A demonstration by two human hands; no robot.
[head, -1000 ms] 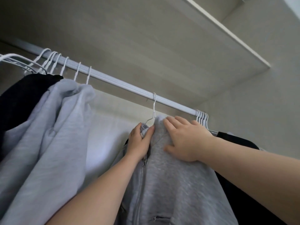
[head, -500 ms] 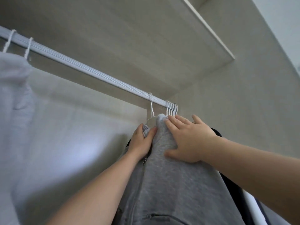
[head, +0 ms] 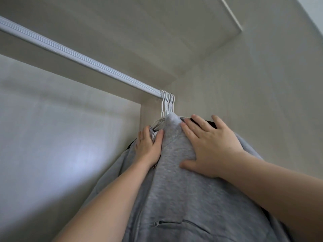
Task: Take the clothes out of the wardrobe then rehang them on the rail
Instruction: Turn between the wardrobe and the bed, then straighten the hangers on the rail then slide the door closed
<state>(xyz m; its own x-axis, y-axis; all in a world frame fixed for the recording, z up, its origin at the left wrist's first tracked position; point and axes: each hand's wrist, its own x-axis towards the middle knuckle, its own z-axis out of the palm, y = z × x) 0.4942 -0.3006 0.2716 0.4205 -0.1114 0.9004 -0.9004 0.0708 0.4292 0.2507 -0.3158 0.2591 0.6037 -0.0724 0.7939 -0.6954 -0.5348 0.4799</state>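
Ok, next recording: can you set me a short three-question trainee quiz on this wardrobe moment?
1. True or false: the right hand lies flat, fingers spread, on the grey zip-up top.
2. Where on the rail are the white hanger hooks? A) bunched at its right end, by the side wall; B) spread evenly along it; C) none are on it.
3. Which hand pinches the top's neck edge, just under the hooks?
Key: 1 true; 2 A; 3 the left hand.
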